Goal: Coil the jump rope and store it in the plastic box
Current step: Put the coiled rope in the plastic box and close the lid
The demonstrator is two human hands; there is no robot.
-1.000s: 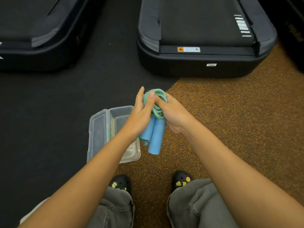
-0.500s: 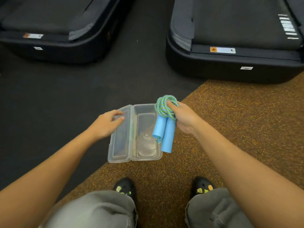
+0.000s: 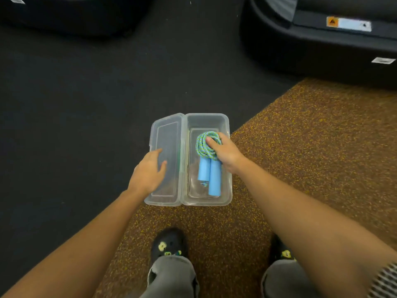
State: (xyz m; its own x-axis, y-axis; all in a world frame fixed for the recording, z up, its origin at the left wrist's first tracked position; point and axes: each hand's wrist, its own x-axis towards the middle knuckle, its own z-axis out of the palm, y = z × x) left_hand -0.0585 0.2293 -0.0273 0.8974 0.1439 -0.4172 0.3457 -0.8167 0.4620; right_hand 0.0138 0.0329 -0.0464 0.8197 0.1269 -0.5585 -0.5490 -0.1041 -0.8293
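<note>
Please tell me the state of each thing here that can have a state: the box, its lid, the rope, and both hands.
Box: open, on the floor.
Lid: swung open to the left, lying flat.
Rope: coiled, inside the box, handles side by side.
Right hand: holding the coil, not yet released.
Left hand: open, resting on the lid.

Blue-green braided jump rope (image 3: 205,145) with light-blue handles (image 3: 210,176), clear plastic box (image 3: 206,119), black floor (image 3: 86,93) beside yellow-speckled brown mat (image 3: 311,136).
</note>
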